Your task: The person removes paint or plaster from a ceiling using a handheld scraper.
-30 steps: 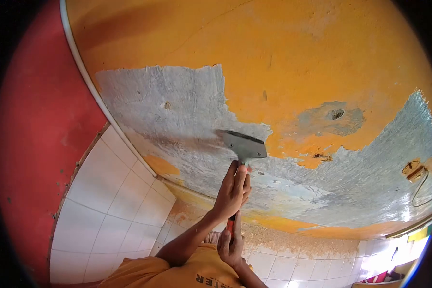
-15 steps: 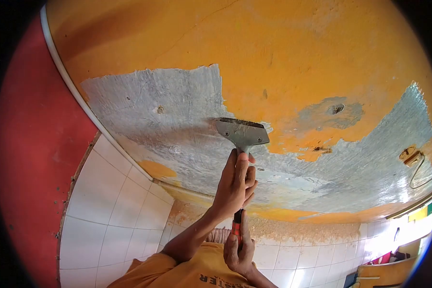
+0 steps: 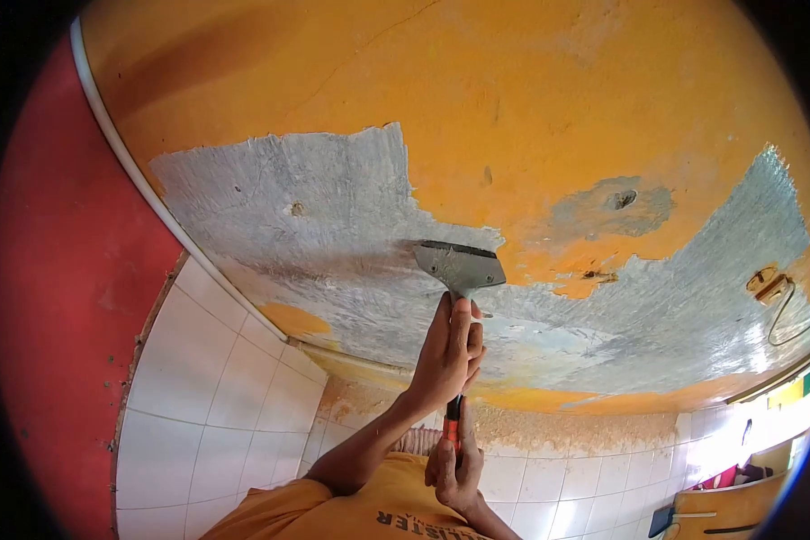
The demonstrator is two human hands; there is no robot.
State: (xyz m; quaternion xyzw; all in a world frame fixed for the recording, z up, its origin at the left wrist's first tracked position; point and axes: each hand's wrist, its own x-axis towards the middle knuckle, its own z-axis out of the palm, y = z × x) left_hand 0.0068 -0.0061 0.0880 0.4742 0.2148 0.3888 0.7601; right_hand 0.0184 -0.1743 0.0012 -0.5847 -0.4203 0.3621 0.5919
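A wide-bladed scraper (image 3: 461, 266) with a grey metal head and a red and black handle (image 3: 452, 430) lies against the wall, just below the ragged edge of the orange paint (image 3: 549, 108). My left hand (image 3: 448, 353) is closed round its neck, right behind the head. Lower down, the fingers of my right hand (image 3: 457, 470) wrap the red part of the handle. Around the blade, a bare grey patch (image 3: 333, 189) shows where there is no orange paint. Both palms are hidden.
A white pipe (image 3: 144, 193) runs between the red wall (image 3: 72, 270) and the orange one. White tiles (image 3: 166, 441) line the lower wall. To the right, a small socket box (image 3: 769, 286) has a loose wire. A wooden piece of furniture (image 3: 729, 508) stands at lower right.
The scraper and both hands have moved slightly down the wall. The blade now sits below the paint edge, and a bare grey strip shows above it.
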